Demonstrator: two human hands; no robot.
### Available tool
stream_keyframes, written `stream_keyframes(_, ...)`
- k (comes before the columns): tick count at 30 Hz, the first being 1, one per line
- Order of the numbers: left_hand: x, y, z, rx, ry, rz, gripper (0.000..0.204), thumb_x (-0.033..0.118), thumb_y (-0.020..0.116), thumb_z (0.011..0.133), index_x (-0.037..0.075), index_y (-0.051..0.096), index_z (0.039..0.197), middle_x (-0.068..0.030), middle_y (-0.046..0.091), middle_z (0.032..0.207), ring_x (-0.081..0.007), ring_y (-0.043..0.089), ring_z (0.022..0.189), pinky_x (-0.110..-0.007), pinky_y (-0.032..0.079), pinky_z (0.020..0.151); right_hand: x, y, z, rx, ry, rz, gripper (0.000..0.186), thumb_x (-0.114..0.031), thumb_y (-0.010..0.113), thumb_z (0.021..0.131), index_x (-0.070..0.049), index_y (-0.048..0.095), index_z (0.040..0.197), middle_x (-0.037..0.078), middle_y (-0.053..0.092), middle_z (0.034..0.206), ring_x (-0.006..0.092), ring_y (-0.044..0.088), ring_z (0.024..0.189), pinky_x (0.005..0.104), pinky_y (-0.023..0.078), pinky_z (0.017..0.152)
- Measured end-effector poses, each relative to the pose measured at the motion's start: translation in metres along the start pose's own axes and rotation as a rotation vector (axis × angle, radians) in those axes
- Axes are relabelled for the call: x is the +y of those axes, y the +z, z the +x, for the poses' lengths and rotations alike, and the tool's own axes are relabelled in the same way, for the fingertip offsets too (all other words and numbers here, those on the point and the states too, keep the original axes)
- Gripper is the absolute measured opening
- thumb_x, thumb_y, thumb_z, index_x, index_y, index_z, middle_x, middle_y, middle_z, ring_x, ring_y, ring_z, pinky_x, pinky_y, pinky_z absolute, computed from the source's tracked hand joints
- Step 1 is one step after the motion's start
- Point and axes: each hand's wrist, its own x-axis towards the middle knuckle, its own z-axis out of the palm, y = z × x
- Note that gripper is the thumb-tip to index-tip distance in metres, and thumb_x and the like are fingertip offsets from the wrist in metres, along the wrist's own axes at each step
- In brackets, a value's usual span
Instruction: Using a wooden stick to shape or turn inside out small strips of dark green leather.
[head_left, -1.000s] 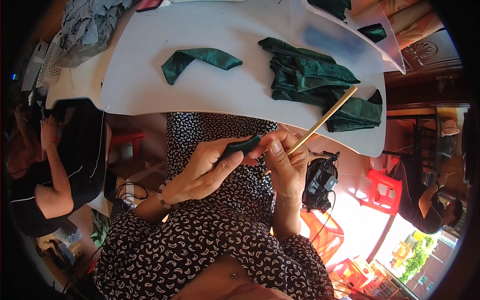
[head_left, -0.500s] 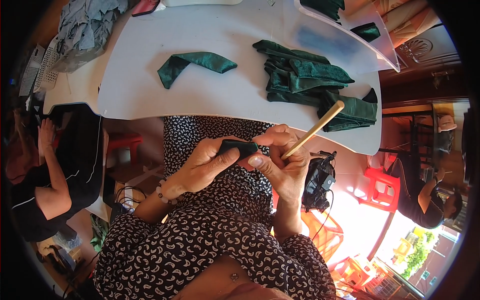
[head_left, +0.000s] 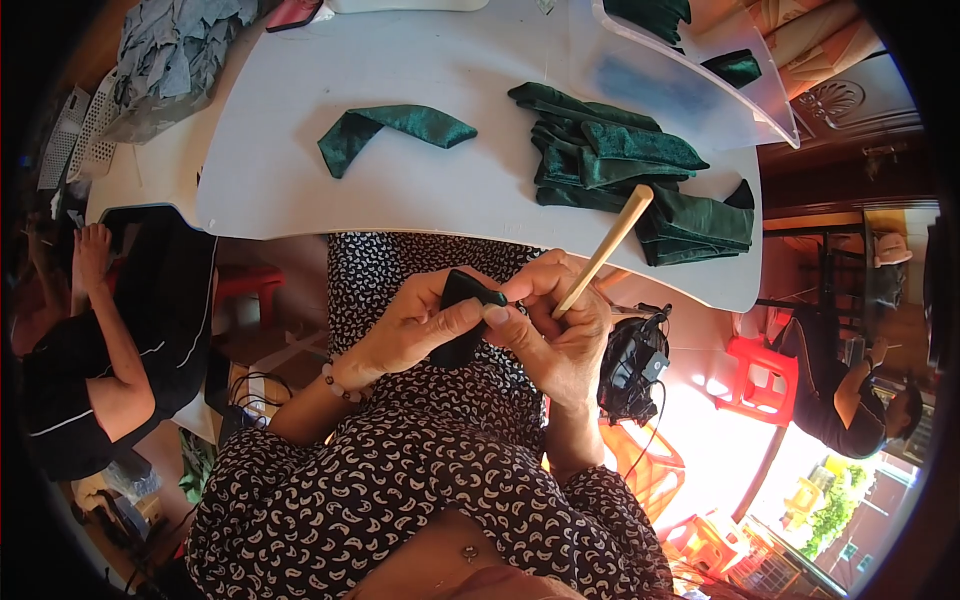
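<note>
Tipped leftward since half a second ago, one straight yellow wooden stick (head_left: 605,250) slants from the closed right hand (head_left: 575,345). Its fingertips and the curled left hand (head_left: 408,325) pinch one dark-green velvet strip (head_left: 462,288); one bent green velvet piece (head_left: 425,124) lies on the white table (head_left: 270,185).

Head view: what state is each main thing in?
Left hand: closed on dark green fabric piece
Right hand: holding pale stick, touching the fabric
Dark green fabric piece: held between both hands
Pale stick: tilted
Single green strip: bent, lying on table
Green strips: piled, overlapping
Gray cloth: crumpled
</note>
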Motion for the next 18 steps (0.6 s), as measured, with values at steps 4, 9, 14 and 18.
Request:
stream_keyframes(4, 0.002, -0.007, -0.006, 0.017, -0.007, 0.101, 0.028, 0.021, 0.055, 0.097, -0.001, 0.059, 0.114, -0.0057, 0.067, 0.097, -0.0078, 0.061, 0.08, -0.019, 0.048, 0.068, -0.001, 0.001, 0.001, -0.011, 0.007, -0.022, 0.016, 0.004, 0.072, 0.077, 0.0, 0.066, 0.091, 0.0, 0.053, 0.081, 0.0018, 0.039, 0.055, 0.0175, 0.029, 0.048)
stream_keyframes(9, 0.014, 0.001, -0.009, 0.106, -0.065, -0.114, 0.033, 0.024, 0.053, 0.098, -0.005, 0.058, 0.113, -0.0134, 0.068, 0.1, -0.0208, 0.068, 0.088, -0.03, 0.056, 0.078, -0.005, 0.007, 0.001, 0.054, 0.077, 0.231, 0.011, 0.003, 0.062, 0.086, 0.002, 0.064, 0.097, 0.0, 0.056, 0.085, 0.0037, 0.047, 0.06, 0.0173, 0.037, 0.055)
stream_keyframes(14, 0.022, 0.001, -0.012, 0.081, -0.182, -0.178, 0.036, 0.025, 0.05, 0.099, -0.008, 0.056, 0.111, -0.0176, 0.068, 0.1, -0.024, 0.069, 0.088, -0.033, 0.057, 0.08, 0.005, -0.006, 0.001, -0.014, 0.028, 0.127, 0.014, -0.003, 0.055, 0.092, 0.004, 0.062, 0.102, 0.001, 0.057, 0.089, 0.004, 0.051, 0.073, 0.0173, 0.039, 0.067)
stream_keyframes(18, 0.023, 0.004, -0.01, 0.055, -0.181, -0.149, 0.035, 0.025, 0.05, 0.099, -0.007, 0.057, 0.111, -0.0167, 0.068, 0.099, -0.0229, 0.069, 0.088, -0.033, 0.057, 0.08, 0.007, -0.013, 0.001, -0.085, -0.014, 0.159, 0.016, -0.004, 0.058, 0.09, 0.004, 0.061, 0.104, 0.002, 0.055, 0.09, 0.0045, 0.051, 0.066, 0.0181, 0.044, 0.066)
